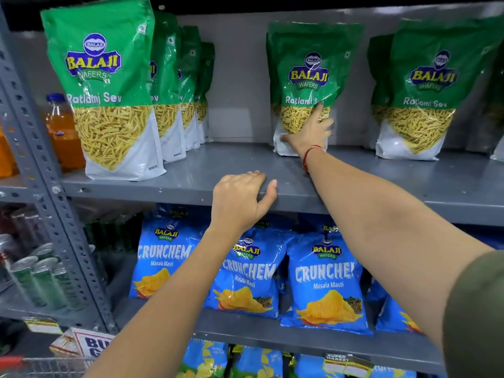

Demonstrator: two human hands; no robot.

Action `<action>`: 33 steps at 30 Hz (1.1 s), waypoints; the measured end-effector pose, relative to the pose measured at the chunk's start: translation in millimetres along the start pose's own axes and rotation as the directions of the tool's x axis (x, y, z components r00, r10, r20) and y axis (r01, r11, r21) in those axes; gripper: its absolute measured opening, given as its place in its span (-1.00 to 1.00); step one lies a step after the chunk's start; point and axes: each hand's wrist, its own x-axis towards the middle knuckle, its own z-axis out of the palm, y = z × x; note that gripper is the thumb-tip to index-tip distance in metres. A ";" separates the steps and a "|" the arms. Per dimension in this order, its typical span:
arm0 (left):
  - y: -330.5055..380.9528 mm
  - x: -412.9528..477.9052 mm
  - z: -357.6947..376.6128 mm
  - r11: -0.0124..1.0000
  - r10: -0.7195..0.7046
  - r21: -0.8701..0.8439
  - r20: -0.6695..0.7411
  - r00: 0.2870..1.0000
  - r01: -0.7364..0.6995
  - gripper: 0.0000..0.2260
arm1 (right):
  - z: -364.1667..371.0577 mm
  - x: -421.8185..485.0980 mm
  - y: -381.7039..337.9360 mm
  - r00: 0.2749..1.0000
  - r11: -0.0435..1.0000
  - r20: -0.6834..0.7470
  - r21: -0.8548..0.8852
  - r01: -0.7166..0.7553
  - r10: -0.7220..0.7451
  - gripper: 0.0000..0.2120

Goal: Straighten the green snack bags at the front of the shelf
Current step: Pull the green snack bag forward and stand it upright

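Spanning the whole view, the grey metal shelf (272, 170) carries three stacks of green snack bags, and its front lip is gripped by the left hand (240, 203), fingers curled over the edge and thumb pressed to the face, probably as a brace while the other arm reaches deep. The largest stack, the left row of bags (109, 88), is stood well to the left of both hands and has already been brought to the front edge. The right-hand bag (420, 88) is set back, beyond the right forearm. Between these, the middle bag (308, 77) is kept upright near the back of the shelf, and the right hand (311, 129) is laid flat and spread open against its lower front; nothing is closed around it, so it is judged that the bag is being steadied or squared rather than lifted. Whether another bag is stood behind it cannot be told.

Below both hands, blue crisp packets (324, 279) are lined on the lower shelf, clear of the work. Left of the left hand, an orange drink bottle (61, 132) is stood behind the perforated upright (35, 165). Bare shelf in front of the middle bag leaves nothing in its way.
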 end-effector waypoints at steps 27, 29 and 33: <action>2.5 2.5 -16.2 0.998 0.012 0.062 0.222 0.975 -0.027 -0.30 | -54.6 -102.5 1.1 0.966 0.972 -0.144 -0.131 0.197 -0.216 -0.02; 4.3 3.3 -18.3 0.998 0.009 0.061 0.222 0.975 -0.023 -0.33 | -63.5 -115.4 3.1 0.960 0.967 -0.152 -0.139 0.215 -0.235 -0.03; 7.8 3.8 -21.4 0.999 -0.014 0.053 0.217 0.976 0.002 -0.34 | -79.9 -135.2 4.5 0.952 0.963 -0.170 -0.137 0.232 -0.253 -0.03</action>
